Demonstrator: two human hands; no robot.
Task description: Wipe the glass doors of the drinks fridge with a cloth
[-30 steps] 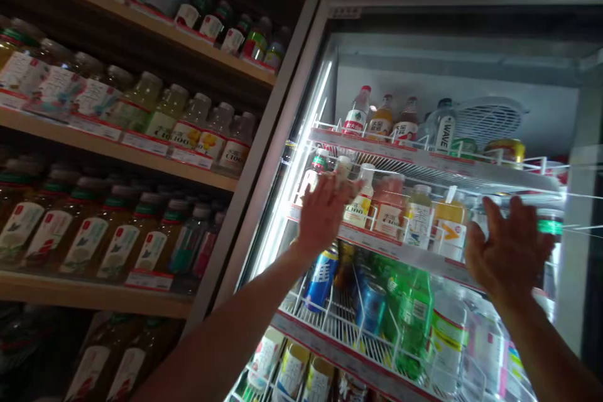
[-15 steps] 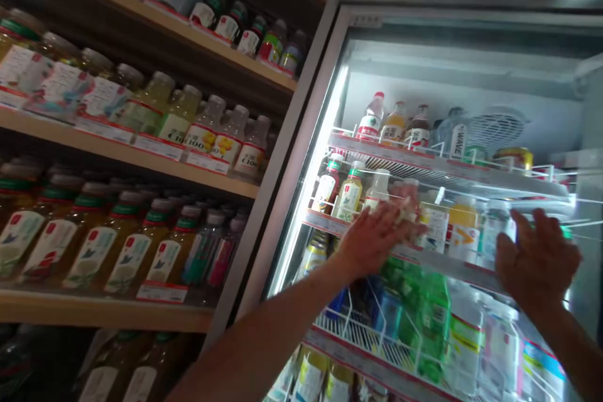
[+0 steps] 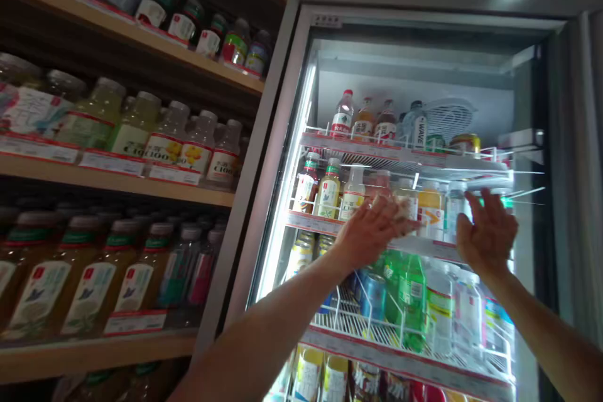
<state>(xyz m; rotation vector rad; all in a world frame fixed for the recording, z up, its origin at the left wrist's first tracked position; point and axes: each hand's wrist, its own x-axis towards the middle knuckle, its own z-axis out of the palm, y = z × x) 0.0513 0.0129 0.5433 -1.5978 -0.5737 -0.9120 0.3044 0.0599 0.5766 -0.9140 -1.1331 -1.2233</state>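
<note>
My left hand (image 3: 370,231) is raised in front of the lit drinks fridge, level with its second shelf (image 3: 306,221). Its fingers stretch out to the right, fairly flat. By the fingertips shows a pale crumpled-looking patch (image 3: 403,210); whether it is a cloth or a reflection I cannot tell. Farther right, my right hand (image 3: 487,232) is up with fingers apart and nothing visible in it. Between the hands stands an orange drink bottle (image 3: 429,210), behind them in the fridge. Whether either hand touches glass is unclear.
Wooden shelves (image 3: 117,176) full of juice bottles (image 3: 134,279) line the left side, beside the metal fridge frame (image 3: 271,138). Inside the fridge, green bottles (image 3: 411,295), a blue can (image 3: 373,295) and wire dividers (image 3: 360,314) fill the lower shelf. More bottles (image 3: 342,114) stand above.
The view has shifted to the right and slightly back, so more of the fridge's right side shows. Both hands stay raised before the second shelf, appearing farther left and a little closer together.
</note>
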